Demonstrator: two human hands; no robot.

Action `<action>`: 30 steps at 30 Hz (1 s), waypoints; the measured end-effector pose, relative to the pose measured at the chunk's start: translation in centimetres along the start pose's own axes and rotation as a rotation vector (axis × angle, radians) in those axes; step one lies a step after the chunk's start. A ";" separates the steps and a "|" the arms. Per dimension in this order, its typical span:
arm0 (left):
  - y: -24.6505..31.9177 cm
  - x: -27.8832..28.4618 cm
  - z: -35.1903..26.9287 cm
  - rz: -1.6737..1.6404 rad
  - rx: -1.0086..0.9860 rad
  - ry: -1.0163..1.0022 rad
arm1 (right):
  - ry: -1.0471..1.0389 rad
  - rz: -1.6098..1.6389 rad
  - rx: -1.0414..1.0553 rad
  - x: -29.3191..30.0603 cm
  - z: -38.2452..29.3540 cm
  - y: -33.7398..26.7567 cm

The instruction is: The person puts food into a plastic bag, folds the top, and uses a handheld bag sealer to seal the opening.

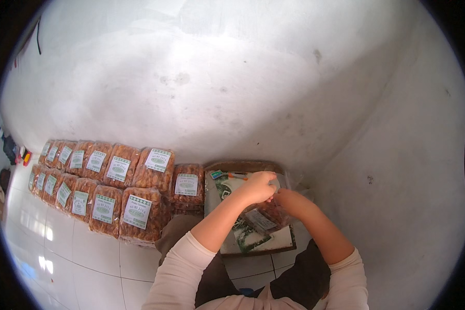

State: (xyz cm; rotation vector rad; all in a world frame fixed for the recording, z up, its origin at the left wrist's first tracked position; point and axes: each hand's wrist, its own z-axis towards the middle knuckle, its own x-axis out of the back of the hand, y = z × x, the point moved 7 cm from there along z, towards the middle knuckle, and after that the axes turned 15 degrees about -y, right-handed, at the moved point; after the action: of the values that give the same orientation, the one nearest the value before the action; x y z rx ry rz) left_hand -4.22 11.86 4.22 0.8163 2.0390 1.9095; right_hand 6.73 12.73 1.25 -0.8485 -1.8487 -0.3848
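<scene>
Both hands meet over a clear plastic bag of brown snacks [261, 220] with a white printed label. The bag lies tilted on a low, board-like stand [224, 248] with a dark rim and a green-and-white printed sheet on top. My left hand [258, 187] is closed at the bag's upper end, its index finger stretched to the right. Beside it, my right hand [294, 202] pinches the bag's film, and loose clear plastic rises behind the fingers. The fingertips partly hide each other and the bag's mouth.
Several labelled snack packs [137, 211] stand stacked in two rows on the white tiled floor [97, 255] at left. A small green-blue box [216, 174] and an orange-and-white tool [238, 176] lie at the stand's far edge. A stained white wall [217, 97] rises behind.
</scene>
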 end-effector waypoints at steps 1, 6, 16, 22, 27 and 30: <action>0.3 0.0 -0.2 0.002 -0.011 0.009 | -0.025 0.001 0.009 -0.4 0.2 0.3; 0.3 0.2 -0.5 -0.007 -0.013 0.081 | -0.248 -0.012 -0.064 -0.5 0.9 0.0; 0.4 0.7 -0.2 0.049 -0.056 0.186 | -0.315 0.144 -0.158 -3.5 3.6 1.4; 0.7 0.8 -0.9 0.021 -0.013 0.217 | -0.292 0.143 -0.140 -1.6 2.9 -0.6; 0.8 0.7 -0.5 0.042 0.023 0.203 | -0.384 0.085 -0.095 -2.8 3.1 0.0; 1.6 0.4 0.0 0.106 -0.023 0.174 | -0.413 0.172 -0.243 -6.3 4.9 6.4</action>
State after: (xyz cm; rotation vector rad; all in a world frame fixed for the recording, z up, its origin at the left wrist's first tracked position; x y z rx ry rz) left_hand -4.21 12.09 5.86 0.7933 2.1055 2.1261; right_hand 9.38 17.76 -7.17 -1.3228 -2.1098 -0.3470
